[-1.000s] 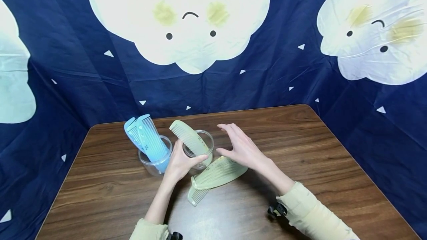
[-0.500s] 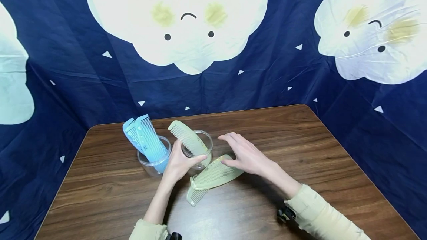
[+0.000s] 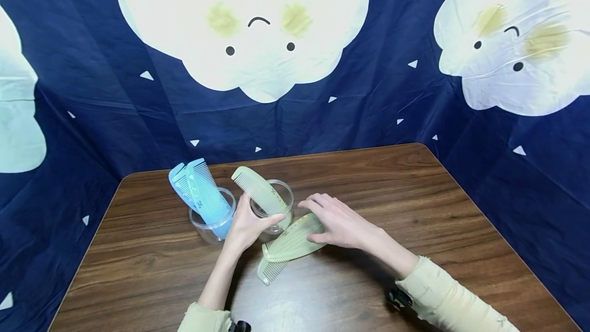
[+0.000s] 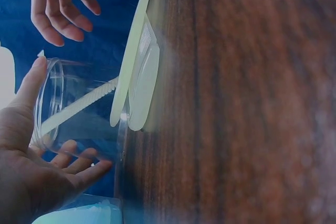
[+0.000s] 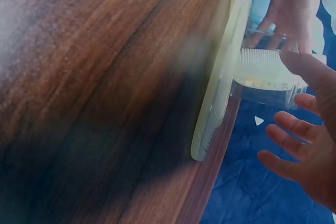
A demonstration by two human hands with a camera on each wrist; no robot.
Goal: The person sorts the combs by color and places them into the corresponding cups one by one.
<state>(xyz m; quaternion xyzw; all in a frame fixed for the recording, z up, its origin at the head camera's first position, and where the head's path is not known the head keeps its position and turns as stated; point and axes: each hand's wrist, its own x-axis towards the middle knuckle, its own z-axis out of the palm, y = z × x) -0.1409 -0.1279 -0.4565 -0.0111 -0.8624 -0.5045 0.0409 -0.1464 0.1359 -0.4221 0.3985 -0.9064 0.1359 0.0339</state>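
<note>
My left hand holds a clear plastic jar from its left side, thumb along the near rim. In the left wrist view its fingers curve round the jar's wall. A pale green comb leans inside the jar, tilted to the left. Two more pale green combs lie crossed on the table before it, the upper comb over the lower comb. My right hand hovers over the right end of these combs, fingers spread and holding nothing, as the right wrist view shows the fingers apart from them.
Left of my left hand stands another clear jar with blue combs leaning out of it. The brown wooden table ends at a dark blue cloth backdrop with white clouds.
My right hand has come down and slightly nearer over the crossed combs, covering more of their right end. The left hand and the jar have hardly moved.
</note>
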